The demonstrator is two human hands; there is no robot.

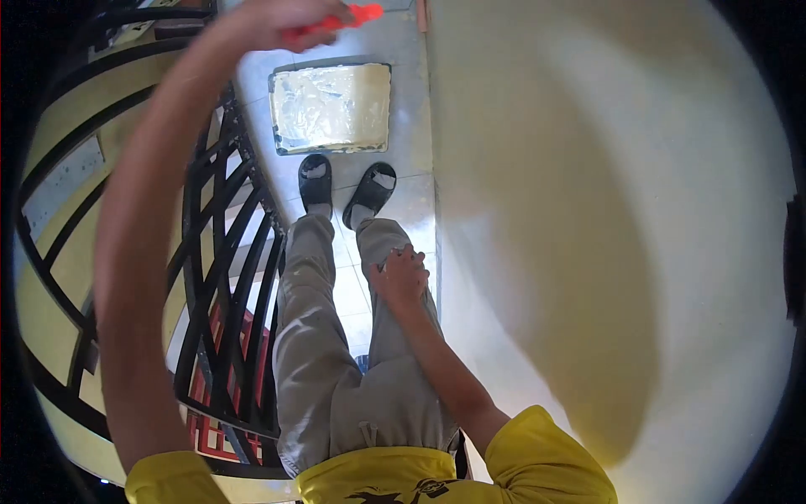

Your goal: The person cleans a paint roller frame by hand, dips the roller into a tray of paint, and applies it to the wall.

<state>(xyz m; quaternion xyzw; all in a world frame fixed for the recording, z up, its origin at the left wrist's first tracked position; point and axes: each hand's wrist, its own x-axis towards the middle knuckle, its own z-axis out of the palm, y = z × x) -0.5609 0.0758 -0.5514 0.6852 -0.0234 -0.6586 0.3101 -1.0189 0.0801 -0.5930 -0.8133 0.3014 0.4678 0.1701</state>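
Observation:
My left hand point(281, 21) is raised far out at the top of the view, fingers closed around an orange-red handle point(353, 17); the rest of that tool is out of sight. My right hand point(399, 277) rests flat on my right thigh, fingers slightly spread, holding nothing. On the floor just beyond my black sandals point(344, 189) lies a rectangular paint tray point(332, 107) lined with shiny foil and holding pale yellow paint.
A pale cream wall point(604, 210) fills the right side, close to my right leg. A black metal railing point(222, 277) runs along the left, with a red patterned surface below it. I stand on a narrow light tiled floor point(411, 202).

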